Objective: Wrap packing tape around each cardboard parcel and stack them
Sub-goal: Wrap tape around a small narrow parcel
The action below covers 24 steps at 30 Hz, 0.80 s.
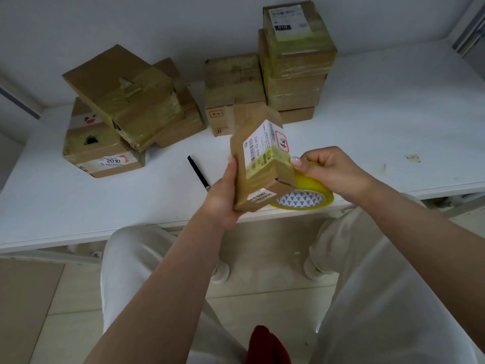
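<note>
We hold a small cardboard parcel (262,166) up over the table's front edge, tape roll (304,195) just behind it.

Our left hand (223,195) grips the parcel from the left side & bottom, fingers curled behind it; it's a narrow brown box, tilted, w/ a white printed label on top and a glossy yellowish tape band across its near half. One end flap stands open at the far end. Our right hand (330,169) pinches at the parcel's right edge, thumb & fingers curled over the yellow roll, whose core shows a triangle pattern. On the smooth white table (393,114): a stack of taped boxes (294,64) at the back right, a plain box (233,88) beside it, a looser pile (118,111) at left, & a thin black pen (198,172) lying near the middle.
</note>
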### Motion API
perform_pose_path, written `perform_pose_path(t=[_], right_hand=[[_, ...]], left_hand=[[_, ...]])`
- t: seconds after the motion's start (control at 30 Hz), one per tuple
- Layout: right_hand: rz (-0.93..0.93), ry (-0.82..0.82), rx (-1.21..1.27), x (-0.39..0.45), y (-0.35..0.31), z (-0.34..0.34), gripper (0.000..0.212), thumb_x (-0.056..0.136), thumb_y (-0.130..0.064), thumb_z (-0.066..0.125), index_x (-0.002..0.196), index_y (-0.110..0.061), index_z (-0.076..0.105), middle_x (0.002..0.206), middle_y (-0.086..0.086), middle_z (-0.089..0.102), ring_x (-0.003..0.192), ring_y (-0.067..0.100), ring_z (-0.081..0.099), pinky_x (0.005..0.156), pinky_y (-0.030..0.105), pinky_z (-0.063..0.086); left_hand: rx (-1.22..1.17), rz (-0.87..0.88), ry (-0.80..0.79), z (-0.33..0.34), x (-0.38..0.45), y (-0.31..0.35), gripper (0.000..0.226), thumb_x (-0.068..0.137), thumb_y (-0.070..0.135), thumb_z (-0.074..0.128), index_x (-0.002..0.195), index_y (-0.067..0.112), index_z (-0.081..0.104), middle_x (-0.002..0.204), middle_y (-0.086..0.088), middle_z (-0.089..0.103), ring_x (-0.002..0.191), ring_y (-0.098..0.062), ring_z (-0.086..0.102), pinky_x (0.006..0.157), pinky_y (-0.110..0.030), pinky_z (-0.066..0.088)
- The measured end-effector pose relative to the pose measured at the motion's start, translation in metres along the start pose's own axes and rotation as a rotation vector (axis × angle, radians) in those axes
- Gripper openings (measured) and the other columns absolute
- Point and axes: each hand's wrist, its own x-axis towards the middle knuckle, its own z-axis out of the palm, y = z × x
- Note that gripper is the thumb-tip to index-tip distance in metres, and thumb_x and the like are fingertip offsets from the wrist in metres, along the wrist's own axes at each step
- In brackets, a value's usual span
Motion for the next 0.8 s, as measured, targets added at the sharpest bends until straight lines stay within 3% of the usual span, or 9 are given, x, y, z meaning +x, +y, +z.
perform_pose_path(t=[0.07, 0.17, 0.27, 0.4, 0.47, 0.53, 0.6, 0.7, 0.8], right_hand=[[-0.021, 0.024, -0.096, 0.003, 0.0, 0.0, 0.052, 0.07, -0.05, 0.067, 0.078, 0.001, 0.07, 0.068, 0.005, 0.068, 0.061, 0.011, 0.063, 0.059, 0.021, 0.05], [0.015, 0.009, -0.43, 0.008, 0.009, 0.002, 0.056, 0.071, -0.057, 0.072, 0.073, -0.001, 0.07, 0.062, 0.006, 0.063, 0.058, 0.014, 0.059, 0.06, 0.027, 0.044], [0.08, 0.021, -0.679, 0.007, 0.017, 0.01, 0.058, 0.073, -0.064, 0.069, 0.07, -0.006, 0.068, 0.06, 0.0, 0.057, 0.06, 0.015, 0.055, 0.059, 0.029, 0.038], [0.096, -0.042, -0.887, 0.01, 0.013, 0.032, 0.062, 0.076, -0.068, 0.059, 0.07, -0.007, 0.066, 0.068, 0.004, 0.062, 0.07, 0.02, 0.059, 0.06, 0.03, 0.041], [0.139, -0.134, -0.785, 0.013, 0.008, 0.034, 0.063, 0.079, -0.065, 0.055, 0.069, -0.003, 0.062, 0.067, 0.009, 0.056, 0.068, 0.025, 0.056, 0.062, 0.033, 0.039], [0.205, -0.189, -0.516, 0.012, 0.0, 0.028, 0.048, 0.088, -0.044, 0.059, 0.08, 0.003, 0.065, 0.076, 0.013, 0.053, 0.076, 0.027, 0.054, 0.069, 0.034, 0.039], [0.294, -0.211, -0.366, 0.008, -0.005, 0.021, 0.031, 0.092, -0.027, 0.061, 0.102, 0.002, 0.068, 0.095, 0.011, 0.058, 0.092, 0.027, 0.057, 0.082, 0.034, 0.042], [0.302, -0.277, -0.281, 0.007, -0.002, 0.016, 0.037, 0.086, -0.027, 0.068, 0.108, 0.003, 0.067, 0.108, 0.019, 0.062, 0.107, 0.035, 0.059, 0.086, 0.034, 0.042], [0.257, -0.33, -0.228, 0.006, 0.0, 0.012, 0.044, 0.075, -0.039, 0.074, 0.097, -0.001, 0.071, 0.094, 0.013, 0.068, 0.091, 0.025, 0.063, 0.083, 0.033, 0.046]], left_hand=[[0.42, 0.046, 0.12, 0.003, 0.004, -0.007, 0.056, 0.095, 0.063, 0.038, 0.096, 0.017, 0.069, 0.085, -0.005, 0.074, 0.08, -0.022, 0.07, 0.076, -0.037, 0.057], [0.777, 0.23, 0.235, 0.0, 0.014, -0.015, 0.045, 0.099, 0.047, 0.045, 0.128, 0.015, 0.059, 0.118, -0.008, 0.065, 0.108, -0.028, 0.062, 0.094, -0.039, 0.051], [0.734, 0.319, 0.206, 0.006, 0.011, -0.013, 0.039, 0.103, 0.036, 0.039, 0.126, 0.012, 0.059, 0.116, -0.008, 0.063, 0.104, -0.024, 0.058, 0.098, -0.043, 0.049], [0.67, 0.075, 0.106, 0.026, 0.001, -0.008, 0.068, 0.096, 0.066, 0.025, 0.15, 0.024, 0.03, 0.143, -0.007, 0.048, 0.127, -0.03, 0.048, 0.107, -0.042, 0.037], [0.699, 0.072, 0.1, 0.028, 0.002, -0.011, 0.069, 0.098, 0.062, 0.023, 0.153, 0.023, 0.017, 0.146, -0.005, 0.042, 0.132, -0.03, 0.042, 0.1, -0.034, 0.033], [0.712, 0.152, 0.153, 0.027, 0.003, -0.017, 0.064, 0.098, 0.058, 0.03, 0.148, 0.017, 0.024, 0.137, 0.0, 0.043, 0.128, -0.03, 0.045, 0.098, -0.031, 0.033], [0.835, 0.244, 0.25, 0.027, 0.005, -0.025, 0.062, 0.096, 0.057, 0.04, 0.139, 0.013, 0.032, 0.135, -0.006, 0.048, 0.12, -0.033, 0.052, 0.098, -0.042, 0.043], [1.034, 0.276, 0.394, 0.026, 0.007, -0.03, 0.058, 0.096, 0.053, 0.043, 0.133, 0.008, 0.035, 0.133, -0.009, 0.049, 0.116, -0.036, 0.054, 0.087, -0.043, 0.043], [1.001, 0.282, 0.408, 0.013, 0.012, -0.026, 0.055, 0.097, 0.052, 0.041, 0.129, 0.007, 0.038, 0.132, -0.011, 0.052, 0.116, -0.036, 0.054, 0.083, -0.04, 0.04]])
